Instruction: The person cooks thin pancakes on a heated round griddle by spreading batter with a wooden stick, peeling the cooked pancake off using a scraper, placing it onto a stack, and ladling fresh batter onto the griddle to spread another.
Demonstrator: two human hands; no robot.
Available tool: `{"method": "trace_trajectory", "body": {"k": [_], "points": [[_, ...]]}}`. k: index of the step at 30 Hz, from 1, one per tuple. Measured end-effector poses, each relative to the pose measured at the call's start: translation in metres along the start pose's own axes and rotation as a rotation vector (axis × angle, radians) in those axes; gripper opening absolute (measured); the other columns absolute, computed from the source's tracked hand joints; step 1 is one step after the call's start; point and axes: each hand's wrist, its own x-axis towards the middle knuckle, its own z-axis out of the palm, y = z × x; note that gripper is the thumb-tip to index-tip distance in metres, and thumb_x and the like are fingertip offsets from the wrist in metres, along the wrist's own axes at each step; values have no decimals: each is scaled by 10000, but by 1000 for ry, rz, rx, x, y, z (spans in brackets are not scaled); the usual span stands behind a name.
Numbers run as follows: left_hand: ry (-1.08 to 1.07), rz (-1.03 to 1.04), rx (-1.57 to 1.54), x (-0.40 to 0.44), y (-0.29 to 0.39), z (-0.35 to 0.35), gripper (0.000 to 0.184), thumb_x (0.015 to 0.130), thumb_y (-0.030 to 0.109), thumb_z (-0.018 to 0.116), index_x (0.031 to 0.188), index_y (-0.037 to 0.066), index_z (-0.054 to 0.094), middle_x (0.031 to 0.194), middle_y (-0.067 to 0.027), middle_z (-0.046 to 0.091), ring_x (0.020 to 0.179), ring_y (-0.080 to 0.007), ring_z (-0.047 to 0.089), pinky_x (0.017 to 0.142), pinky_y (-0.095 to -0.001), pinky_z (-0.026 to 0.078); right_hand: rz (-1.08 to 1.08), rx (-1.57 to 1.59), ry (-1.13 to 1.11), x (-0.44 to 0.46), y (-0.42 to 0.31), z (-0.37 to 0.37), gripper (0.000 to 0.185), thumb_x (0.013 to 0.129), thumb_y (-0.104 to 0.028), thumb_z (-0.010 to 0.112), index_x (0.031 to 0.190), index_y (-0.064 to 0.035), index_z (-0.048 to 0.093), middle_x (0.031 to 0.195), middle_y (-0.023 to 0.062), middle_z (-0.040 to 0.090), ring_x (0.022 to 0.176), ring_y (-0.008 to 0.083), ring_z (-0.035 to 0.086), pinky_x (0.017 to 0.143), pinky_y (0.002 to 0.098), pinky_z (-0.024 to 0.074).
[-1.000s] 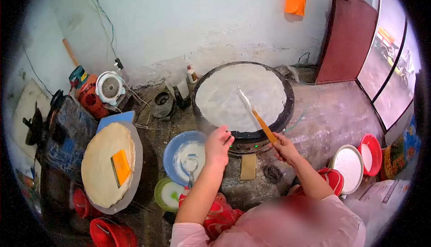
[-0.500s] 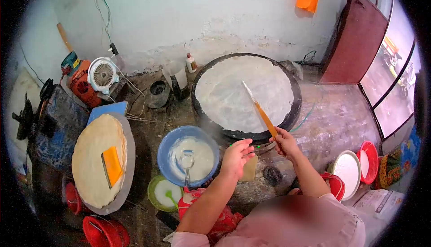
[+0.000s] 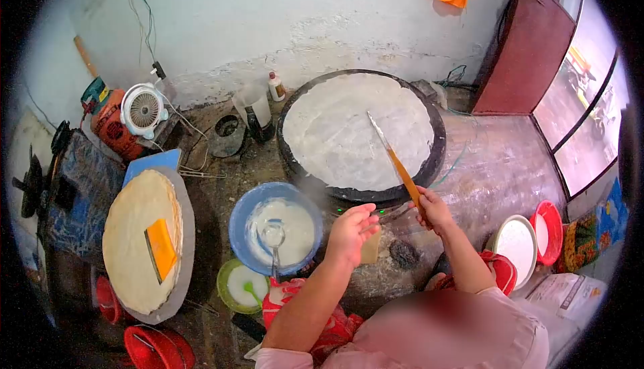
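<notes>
My right hand (image 3: 433, 209) is closed around the handle of a long wooden spatula (image 3: 404, 176). Its pale, batter-coated blade reaches over a thin white pancake (image 3: 329, 131), which covers most of a round black griddle (image 3: 286, 147). Whether the blade touches the pancake, I cannot tell. Empty, with fingers apart, my left hand (image 3: 352, 235) hovers near the griddle's front edge. Left of that hand stands a blue basin (image 3: 236, 235) of white batter with a metal ladle (image 3: 274, 236) in it. A green bowl (image 3: 227, 292) of white liquid holds a green spoon (image 3: 251, 290).
At left, a stack of pancakes (image 3: 131, 248) carries an orange scraper (image 3: 162, 248). Behind are a white fan (image 3: 143, 110), a plastic pitcher (image 3: 253, 106) and a small bottle (image 3: 276, 87). Red buckets (image 3: 161, 349) stand front left; a tub of white contents (image 3: 515, 251) is at right.
The view has shifted a little, so the surroundings sit slightly higher and further left. Against the griddle, the spatula has moved slightly to the right. My left hand remains raised and empty.
</notes>
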Motion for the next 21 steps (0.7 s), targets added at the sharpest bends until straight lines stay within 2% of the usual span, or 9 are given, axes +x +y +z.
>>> {"method": "trace_trajectory", "body": {"k": [3, 6, 8, 9, 11, 12, 13, 15, 21], "points": [[2, -1, 7, 1, -2, -2, 262, 839, 140, 514, 1052, -6, 554, 1044, -102, 572, 903, -212, 558, 762, -333, 472, 17, -55, 24, 15, 6, 0, 439, 930, -159, 375, 1364, -160, 311, 901, 53, 595, 512, 102, 474, 415, 239, 366], [-6, 3, 19, 1, -2, -3, 277, 833, 162, 536, 1051, -8, 552, 1070, -114, 579, 923, -241, 563, 781, -356, 465, -38, -326, 186, 28, 17, 1, 381, 926, -168, 400, 1306, -175, 427, 873, 56, 604, 524, 96, 458, 457, 240, 375], [-11, 1, 24, 1, -1, -1, 278, 834, 163, 535, 1054, -7, 552, 1068, -112, 578, 926, -239, 561, 780, -354, 464, -493, -964, 334, 41, 34, -5, 331, 915, -169, 433, 1234, -185, 520, 790, 42, 578, 522, 86, 424, 452, 237, 357], [-4, -5, 23, 0, -1, 0, 280, 835, 163, 534, 1055, -8, 551, 1067, -110, 578, 928, -238, 559, 780, -352, 463, -492, -963, 338, 44, 42, -7, 331, 915, -169, 433, 1234, -185, 520, 790, 42, 578, 522, 86, 424, 452, 237, 357], [1, -10, 25, 1, -1, 1, 281, 836, 164, 533, 1057, -8, 550, 1066, -109, 578, 931, -238, 557, 780, -351, 462, -597, -732, 280, 49, 55, -9, 310, 909, -164, 452, 1201, -180, 553, 724, 24, 533, 497, 92, 402, 429, 240, 339], [-7, -15, 27, 1, -2, -1, 281, 837, 163, 532, 1059, -8, 549, 1069, -109, 577, 931, -238, 556, 781, -351, 461, -81, -233, 123, 14, 11, 5, 338, 924, -165, 413, 1250, -189, 501, 698, 18, 490, 462, 102, 371, 399, 248, 310], [-14, -20, 28, 2, -3, -2, 282, 837, 162, 530, 1061, -9, 547, 1072, -110, 576, 932, -239, 555, 782, -351, 461, -82, -233, 123, 9, 6, 2, 338, 924, -165, 413, 1250, -189, 501, 698, 18, 490, 462, 102, 371, 399, 248, 310], [-22, -16, 29, 0, -3, -2, 278, 839, 159, 527, 1061, -7, 547, 1074, -110, 576, 932, -239, 555, 783, -352, 460, 96, 119, 200, 4, 2, -6, 329, 932, -202, 405, 1249, -179, 489, 676, 16, 530, 435, 94, 381, 382, 247, 320], [-20, 4, 27, -3, 0, -1, 268, 842, 147, 517, 1061, -4, 548, 1082, -114, 573, 936, -246, 559, 784, -355, 461, -14, 48, 64, 21, 11, 5, 359, 942, -193, 363, 1295, -145, 414, 697, 19, 506, 440, 97, 353, 381, 243, 309]]}}
